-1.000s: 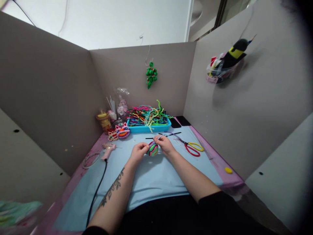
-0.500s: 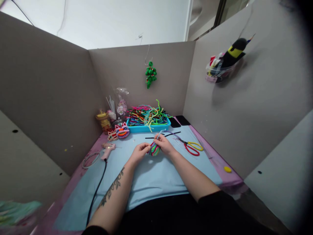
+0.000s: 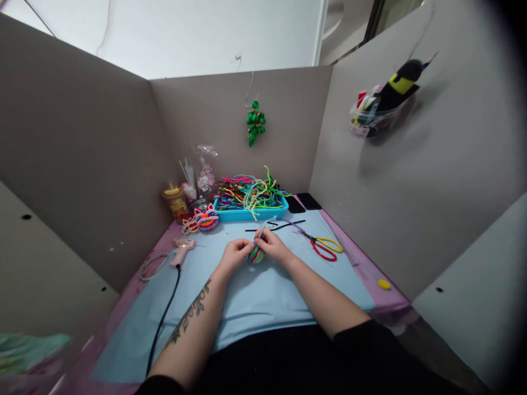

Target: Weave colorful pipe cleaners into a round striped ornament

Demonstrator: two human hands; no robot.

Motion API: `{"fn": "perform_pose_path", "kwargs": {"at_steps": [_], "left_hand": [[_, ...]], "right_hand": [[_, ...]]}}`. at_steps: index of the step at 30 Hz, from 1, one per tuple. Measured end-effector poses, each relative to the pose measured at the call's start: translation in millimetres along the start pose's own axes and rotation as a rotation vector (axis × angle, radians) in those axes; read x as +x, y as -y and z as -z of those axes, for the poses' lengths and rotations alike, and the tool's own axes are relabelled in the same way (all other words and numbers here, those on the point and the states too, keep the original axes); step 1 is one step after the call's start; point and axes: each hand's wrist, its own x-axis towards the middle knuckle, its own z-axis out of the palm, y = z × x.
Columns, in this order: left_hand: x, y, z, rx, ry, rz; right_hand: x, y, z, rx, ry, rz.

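Observation:
Between my hands, over the blue table cover [image 3: 284,299], is a small rounded piece of striped pipe cleaners [image 3: 257,255] in green, red and purple. My left hand [image 3: 235,254] pinches its left side with thumb and fingertips. At the piece's upper right, my right hand [image 3: 272,244] is closed on a pale blue pipe cleaner [image 3: 262,229], whose free end sticks up past the fingers. My fingers hide part of the piece. Just behind my hands lie black pipe cleaners [image 3: 293,224]. Scissors [image 3: 325,248] with red and yellow handles lie to the right.
A blue tray [image 3: 251,215] heaped with pipe cleaners stands at the back. Two lion-head figures [image 3: 207,218] sit left of it. A pink glue gun [image 3: 183,251] trails its black cord along the left. Grey partitions [image 3: 284,120] enclose the table. A yellow disc [image 3: 384,284] lies at right.
The striped piece has shifted slightly left and turned in my hands. My right hand has moved a little left, bringing its fingertips close to my left ones.

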Motion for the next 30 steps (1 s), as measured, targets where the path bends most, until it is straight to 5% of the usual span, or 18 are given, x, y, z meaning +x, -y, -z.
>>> {"fn": "perform_pose_path", "kwargs": {"at_steps": [4,11,20,30], "left_hand": [[1,0,1.1,-0.005,-0.068,-0.006],[2,-1,3.8,0.016,-0.165,0.017],[0,-5,2.1,0.015,-0.102,0.037],[2,1,1.8,0.081,-0.113,0.034]], "right_hand": [[4,-1,6,0.059,-0.026,-0.025],[10,-9,28,-0.211,-0.424,0.071],[7,-3,29,-0.481,-0.281,0.189],[7,-1,9,0.141,-0.207,-0.063]]}}
